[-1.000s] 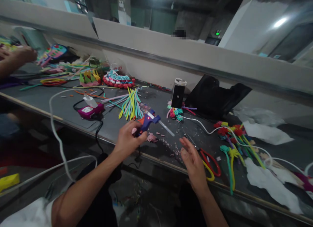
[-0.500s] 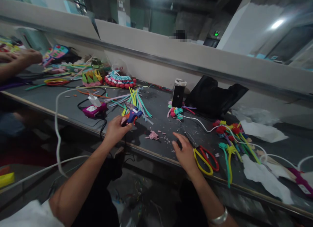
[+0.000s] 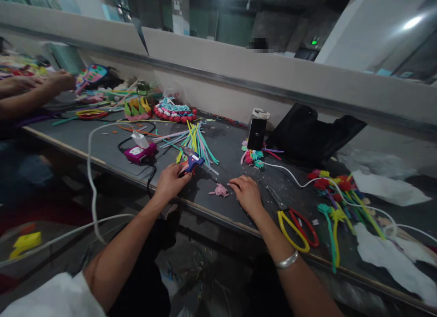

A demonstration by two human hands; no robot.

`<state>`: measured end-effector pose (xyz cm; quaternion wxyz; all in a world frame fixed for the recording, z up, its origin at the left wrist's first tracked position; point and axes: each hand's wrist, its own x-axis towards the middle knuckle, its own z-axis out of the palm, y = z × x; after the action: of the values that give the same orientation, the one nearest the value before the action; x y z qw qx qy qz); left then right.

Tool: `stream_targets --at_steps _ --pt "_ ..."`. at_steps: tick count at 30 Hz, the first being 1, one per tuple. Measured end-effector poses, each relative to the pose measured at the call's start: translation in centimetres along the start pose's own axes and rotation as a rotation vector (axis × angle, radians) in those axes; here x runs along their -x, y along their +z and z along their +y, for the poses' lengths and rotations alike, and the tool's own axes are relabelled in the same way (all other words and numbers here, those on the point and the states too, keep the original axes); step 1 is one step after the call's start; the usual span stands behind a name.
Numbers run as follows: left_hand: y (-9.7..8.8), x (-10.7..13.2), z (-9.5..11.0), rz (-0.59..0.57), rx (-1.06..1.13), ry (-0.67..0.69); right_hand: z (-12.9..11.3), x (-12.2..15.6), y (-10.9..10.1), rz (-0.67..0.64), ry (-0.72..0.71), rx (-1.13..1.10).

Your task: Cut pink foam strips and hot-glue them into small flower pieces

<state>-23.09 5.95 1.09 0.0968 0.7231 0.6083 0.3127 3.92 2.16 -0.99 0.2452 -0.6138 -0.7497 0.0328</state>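
Note:
My left hand point(image 3: 173, 182) is wrapped round the handle of a blue hot glue gun point(image 3: 195, 161) with an orange trigger, its nozzle hidden from clear view. My right hand point(image 3: 247, 195) is low over the table, thumb and forefinger closed at a short pink pipe-cleaner piece point(image 3: 230, 184). Between the hands lies a small pink pipe-cleaner bunch point(image 3: 221, 190), just left of my right fingertips. Scissors point(image 3: 290, 221) with one yellow and one red handle lie to the right of my right hand.
Loose pipe cleaners point(image 3: 201, 144) fan out behind the glue gun. A purple power socket point(image 3: 140, 151) with a white plug stands left. A phone point(image 3: 256, 134) leans upright at the back. Pipe-cleaner flowers point(image 3: 332, 185) lie right, crossed by a white cable point(image 3: 290, 180). Another person's hands point(image 3: 56, 82) are far left.
My right hand has moved left and inward, from open fingers to a closed pinch at the small pink piece. My left hand still grips the glue gun. The view has shifted slightly.

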Motion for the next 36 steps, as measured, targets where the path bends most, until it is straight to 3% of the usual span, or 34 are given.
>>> stream_targets --at_steps 8,15,18,22,25,29,33,36 --pt "0.5 0.4 0.4 0.021 0.03 -0.006 -0.4 0.3 0.0 0.012 0.003 -0.004" --pt "0.5 0.9 1.5 0.135 0.149 -0.027 -2.8 1.0 -0.1 -0.012 -0.117 -0.057" --pt "0.6 1.1 1.9 0.124 0.156 0.011 -3.7 0.9 0.3 -0.039 -0.158 -0.038" --pt "0.7 1.0 1.7 0.088 0.095 0.019 -3.7 0.5 0.7 -0.031 -0.103 0.015" --pt "0.6 0.7 1.2 0.068 0.025 0.009 -2.7 0.4 0.1 0.007 -0.07 0.012" --pt "0.1 0.5 0.8 0.035 -0.067 0.001 0.3 -0.3 -2.2 0.066 -0.013 0.082" --pt "-0.3 0.7 0.8 -0.019 -0.104 -0.002 4.2 -2.7 -4.8 0.075 0.1 0.207" --pt "-0.4 0.9 0.6 -0.041 -0.117 0.005 6.1 -4.8 -5.5 0.03 0.121 0.303"
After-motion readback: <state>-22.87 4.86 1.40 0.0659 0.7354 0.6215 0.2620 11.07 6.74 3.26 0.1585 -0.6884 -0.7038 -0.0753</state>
